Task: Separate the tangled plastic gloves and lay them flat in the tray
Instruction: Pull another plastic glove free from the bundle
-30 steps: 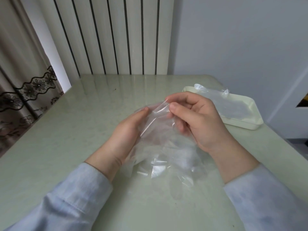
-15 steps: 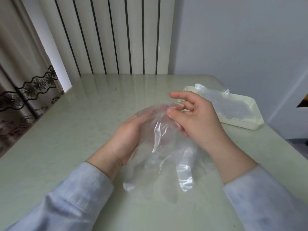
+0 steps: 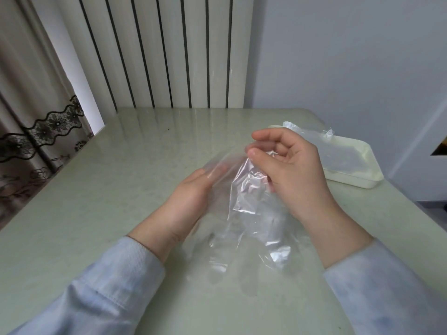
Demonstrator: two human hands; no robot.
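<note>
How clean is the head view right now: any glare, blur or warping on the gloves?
Head view: light is soft and even, no hard shadows; the gloves show white glints on their folds, and their clear edges fade into the table; fingertips of the left hand look smeared behind the film; the table's far end mirrors the radiator; wide-angle distortion splays its bars.

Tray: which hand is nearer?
Right. The right hand is just left of the tray, pinching the plastic glove; the left hand is farther left, on the glove's other side.
</note>
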